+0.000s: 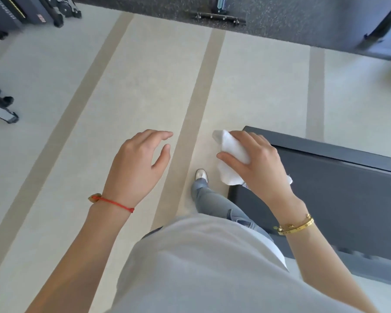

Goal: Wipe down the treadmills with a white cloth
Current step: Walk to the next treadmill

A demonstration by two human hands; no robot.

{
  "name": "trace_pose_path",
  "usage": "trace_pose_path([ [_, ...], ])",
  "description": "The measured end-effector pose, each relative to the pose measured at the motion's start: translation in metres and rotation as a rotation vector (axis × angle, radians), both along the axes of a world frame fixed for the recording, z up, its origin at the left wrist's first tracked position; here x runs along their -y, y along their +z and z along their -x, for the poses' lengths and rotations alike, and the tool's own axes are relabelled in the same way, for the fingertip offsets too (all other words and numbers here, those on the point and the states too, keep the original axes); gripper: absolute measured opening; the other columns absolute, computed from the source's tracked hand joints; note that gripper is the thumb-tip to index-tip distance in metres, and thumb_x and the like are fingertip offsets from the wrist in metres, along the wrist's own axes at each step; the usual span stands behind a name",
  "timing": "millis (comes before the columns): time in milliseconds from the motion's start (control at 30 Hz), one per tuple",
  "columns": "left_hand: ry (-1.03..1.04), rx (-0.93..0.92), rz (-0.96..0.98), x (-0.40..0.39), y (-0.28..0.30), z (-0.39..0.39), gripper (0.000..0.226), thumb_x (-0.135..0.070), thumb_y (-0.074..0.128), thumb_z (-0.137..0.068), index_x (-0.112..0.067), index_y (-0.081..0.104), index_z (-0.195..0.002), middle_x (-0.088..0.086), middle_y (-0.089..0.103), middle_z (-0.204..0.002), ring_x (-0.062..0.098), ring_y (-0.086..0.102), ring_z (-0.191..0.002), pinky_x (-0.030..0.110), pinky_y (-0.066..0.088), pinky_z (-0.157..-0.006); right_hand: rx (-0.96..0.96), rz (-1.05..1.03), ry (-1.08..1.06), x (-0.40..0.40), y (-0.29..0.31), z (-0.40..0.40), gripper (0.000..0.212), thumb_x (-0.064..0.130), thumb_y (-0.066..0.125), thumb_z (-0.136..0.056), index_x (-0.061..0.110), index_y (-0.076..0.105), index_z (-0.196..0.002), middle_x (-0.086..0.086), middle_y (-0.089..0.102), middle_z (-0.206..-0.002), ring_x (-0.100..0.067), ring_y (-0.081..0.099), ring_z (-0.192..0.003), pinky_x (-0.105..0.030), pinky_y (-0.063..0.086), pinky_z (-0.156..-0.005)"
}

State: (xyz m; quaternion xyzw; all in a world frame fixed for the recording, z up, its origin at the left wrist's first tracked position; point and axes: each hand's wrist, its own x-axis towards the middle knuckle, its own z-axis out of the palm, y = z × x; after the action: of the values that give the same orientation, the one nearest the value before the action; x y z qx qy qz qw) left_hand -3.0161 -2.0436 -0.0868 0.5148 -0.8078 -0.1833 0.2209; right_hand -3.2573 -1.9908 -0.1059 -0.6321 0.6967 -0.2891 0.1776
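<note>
My right hand grips a crumpled white cloth in the air, just left of the end of a dark grey treadmill that lies at the lower right. The cloth hangs over the pale floor beside the treadmill's corner and does not touch it. To the left, my left hand hovers with fingers apart and holds nothing. A red string is tied round the left wrist, and gold bangles circle the right wrist. My leg and shoe stand between the hands.
The pale floor has tan stripes running away from me. Dark machine bases stand at the top left and left edge. A speckled dark mat with a machine foot lies at the top, and another dark frame is at the top right.
</note>
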Motion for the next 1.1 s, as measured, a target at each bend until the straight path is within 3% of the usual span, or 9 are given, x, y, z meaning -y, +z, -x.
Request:
trace_pose_path([
  [167, -0.126, -0.005, 0.007, 0.083, -0.005, 0.023, 0.023, -0.012, 0.057, -0.096, -0.01, 0.067, -0.117, 0.001, 0.069, -0.112, 0.022, 0.065, -0.104, 0.042, 0.052, -0.089, 0.024, -0.027, -0.131, 0.052, -0.003, 0.01, 0.036, 0.046, 0.066, -0.087, 0.023, 0.061, -0.114, 0.006, 0.063, -0.098, -0.017, 0.053, -0.094, -0.03, 0.043, -0.077],
  [500, -0.261, -0.043, 0.034, 0.26, 0.001, 0.111, 0.023, -0.013, 0.056, -0.096, -0.009, 0.067, -0.116, 0.001, 0.069, -0.11, 0.021, 0.065, -0.103, 0.041, 0.052, -0.089, 0.06, -0.01, -0.266, 0.196, 0.002, 0.084, 0.034, 0.048, 0.065, -0.087, 0.029, 0.059, -0.114, 0.009, 0.061, -0.098, -0.014, 0.051, -0.094, -0.034, 0.046, -0.075],
  [1100, -0.62, -0.047, 0.017, 0.525, 0.004, 0.303, 0.022, -0.013, 0.057, -0.096, -0.011, 0.067, -0.116, 0.0, 0.069, -0.111, 0.022, 0.065, -0.103, 0.041, 0.052, -0.09, 0.072, -0.018, -0.635, 0.391, 0.004, 0.218, 0.03, 0.048, 0.065, -0.087, 0.033, 0.059, -0.113, 0.014, 0.059, -0.1, -0.01, 0.049, -0.094, -0.019, 0.033, -0.073],
])
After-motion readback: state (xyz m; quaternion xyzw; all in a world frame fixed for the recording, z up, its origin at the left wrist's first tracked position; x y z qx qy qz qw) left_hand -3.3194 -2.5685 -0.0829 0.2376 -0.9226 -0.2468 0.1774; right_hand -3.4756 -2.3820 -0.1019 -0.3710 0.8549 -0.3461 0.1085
